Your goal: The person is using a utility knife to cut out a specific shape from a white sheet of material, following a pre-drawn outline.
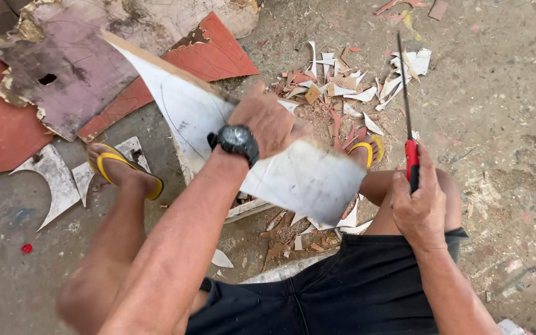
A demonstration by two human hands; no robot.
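Note:
My left hand (269,121), with a black wristwatch (237,139) on the wrist, grips the far edge of a white laminated board piece (299,177) that lies tilted in front of me. My right hand (420,208) is closed around the red handle of a narrow handsaw (407,105). Its thin blade points up and away from me, clear of the board. My feet in yellow sandals (122,164) rest on the ground on either side of the board.
Several white and reddish offcuts (348,87) litter the concrete floor beyond the board. A worn purple-grey panel (63,62) and red sheets (215,53) lie at the upper left. White curved scraps (57,180) lie by my left foot.

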